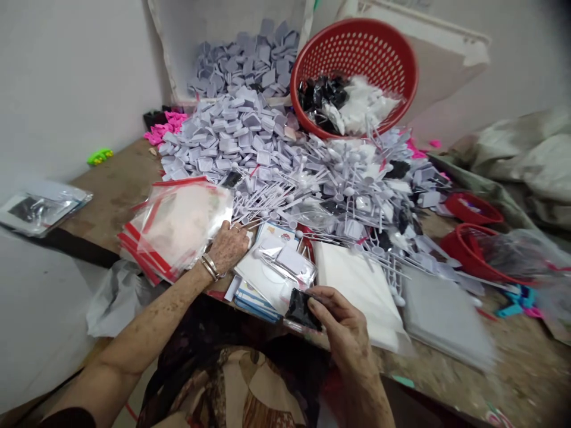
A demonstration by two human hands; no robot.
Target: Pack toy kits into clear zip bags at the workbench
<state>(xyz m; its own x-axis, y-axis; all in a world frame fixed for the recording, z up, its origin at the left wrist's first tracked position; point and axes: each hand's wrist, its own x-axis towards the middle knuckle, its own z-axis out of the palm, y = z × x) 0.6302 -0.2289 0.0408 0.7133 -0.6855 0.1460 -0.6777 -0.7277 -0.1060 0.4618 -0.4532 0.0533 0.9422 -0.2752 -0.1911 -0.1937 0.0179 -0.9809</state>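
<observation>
My right hand (342, 315) pinches a small black packet (301, 308) in clear plastic between thumb and fingers, over the table's front edge. Just behind it, a clear packet of white plastic pieces (292, 261) lies on a stack of printed cards (259, 304). My left hand (228, 245), with a metal bangle at the wrist, has its fingers curled at the left side of the cards. A small white piece (248, 238) shows by its fingertips, but what they grip is hidden. Beside that hand lie red-edged clear bags (187, 217) and white plastic spoons (267, 199).
A large heap of pale plastic scoops (236, 128) covers the back of the table. A red basket (357, 44) with black and white packets leans behind it. White sheets (352, 291), clear bags (446, 315) and red bowls (468, 255) are on the right.
</observation>
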